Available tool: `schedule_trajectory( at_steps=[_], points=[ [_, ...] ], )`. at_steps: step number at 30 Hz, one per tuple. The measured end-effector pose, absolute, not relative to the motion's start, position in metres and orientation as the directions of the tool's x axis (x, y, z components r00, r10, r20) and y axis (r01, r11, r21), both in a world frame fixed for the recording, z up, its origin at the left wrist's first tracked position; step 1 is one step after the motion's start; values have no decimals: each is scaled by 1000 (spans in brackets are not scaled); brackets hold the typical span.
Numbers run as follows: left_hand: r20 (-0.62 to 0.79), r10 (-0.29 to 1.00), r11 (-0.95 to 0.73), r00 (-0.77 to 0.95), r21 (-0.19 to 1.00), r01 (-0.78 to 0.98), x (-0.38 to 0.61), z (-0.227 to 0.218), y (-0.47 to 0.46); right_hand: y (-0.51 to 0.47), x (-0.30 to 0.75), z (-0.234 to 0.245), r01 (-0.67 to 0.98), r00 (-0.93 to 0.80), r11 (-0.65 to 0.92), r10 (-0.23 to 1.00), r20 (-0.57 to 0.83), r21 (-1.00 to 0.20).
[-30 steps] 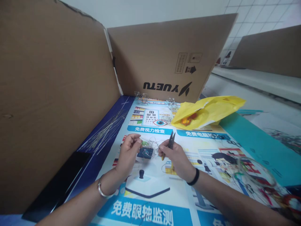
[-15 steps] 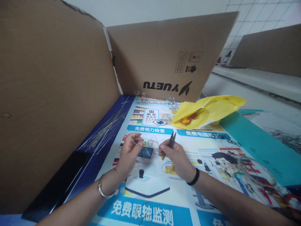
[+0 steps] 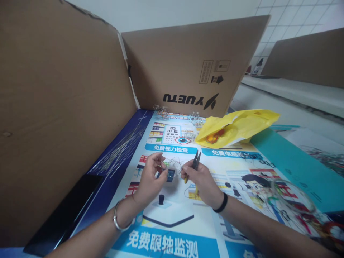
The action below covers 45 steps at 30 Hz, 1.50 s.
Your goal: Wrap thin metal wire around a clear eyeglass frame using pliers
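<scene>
My left hand [image 3: 151, 176] is closed in a pinch on a tangle of thin wire [image 3: 174, 165] that spans the gap to my right hand. My right hand [image 3: 199, 179] grips small dark snips [image 3: 196, 161] with their tips pointing up, and its fingertips also touch the wire. Both hands hover just above a printed poster [image 3: 172, 229] that covers the table. A silver bangle sits on my left wrist and a black band on my right.
Cardboard panels [image 3: 59, 107] wall off the left and back. Several straight wire pieces [image 3: 118, 148] lie on the blue strip at left, near a black slab [image 3: 64, 211]. A yellow plastic bag [image 3: 236, 127] lies at back right. More wire pieces [image 3: 290, 204] rest at right.
My left hand has shifted a little to the right, closer to my right hand, still pinching the wire. My right hand and the snips have barely moved.
</scene>
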State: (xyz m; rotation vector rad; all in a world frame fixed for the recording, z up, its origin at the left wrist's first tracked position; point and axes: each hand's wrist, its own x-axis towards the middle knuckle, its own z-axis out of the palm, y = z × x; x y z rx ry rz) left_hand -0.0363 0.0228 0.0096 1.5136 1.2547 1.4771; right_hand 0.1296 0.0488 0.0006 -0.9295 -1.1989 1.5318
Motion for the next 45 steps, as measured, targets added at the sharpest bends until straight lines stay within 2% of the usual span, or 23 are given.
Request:
schedule_trajectory(
  at_steps=[3, 17, 26, 29, 31, 36, 38, 45],
  points=[
    [341, 934, -314, -111, 927, 206, -36, 9, 23, 49, 129, 2, -223, -258, -81, 966, -21, -971],
    [269, 935, -247, -232, 962, 120, -36, 6, 25, 49, 129, 3, -211, -272, -84, 962, -24, -974],
    [351, 888, -256, -298, 914, 314, -35, 9, 27, 48, 127, 3, -203, -283, -72, 959, -12, -977],
    [335, 889, -228, -313, 915, 332, -36, 11, 28, 48, 127, 4, -193, -274, -73, 962, -18, -979],
    [286, 911, -204, -296, 938, 280, -37, 12, 30, 48, 128, 5, -191, -273, -71, 962, -16, -979],
    [100, 981, -111, -166, 992, -55, -40, 14, 36, 51, 131, 3, -227, -281, -95, 959, -28, -969],
    [45, 989, -63, -140, 990, -128, -42, 16, 36, 51, 131, 2, -233, -283, -98, 959, -28, -967],
    [36, 990, -45, -134, 997, -67, -45, 17, 38, 52, 132, -2, -236, -298, -91, 954, -17, -967]
  ],
)
